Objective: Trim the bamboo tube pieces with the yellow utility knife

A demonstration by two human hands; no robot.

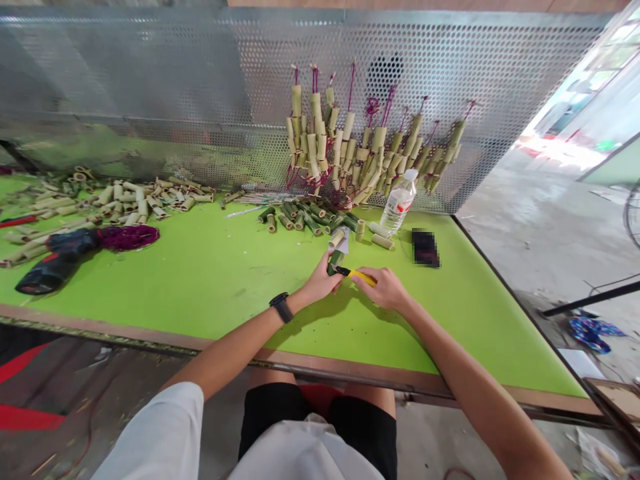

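My left hand (pixel 321 280) is closed around a short green bamboo piece (pixel 335 260), held just above the table. My right hand (pixel 383 288) grips a yellow and black utility knife (pixel 364 277), whose front end meets the bamboo piece. Just beyond my hands lie a pale peeled bamboo piece (pixel 338 238) and a small white paper (pixel 345 241). Another peeled piece (pixel 383 241) rests to the right. A pile of green bamboo pieces (pixel 310 217) spreads behind them.
A water bottle (pixel 399 203) stands near a dark blurred object (pixel 425 248) on the green table (pixel 210 280). Strung bamboo bundles (pixel 315 133) hang from the perforated metal panel (pixel 200 87). Cut pieces (pixel 143 200), a power drill (pixel 60 257) and purple cord (pixel 129 237) lie left.
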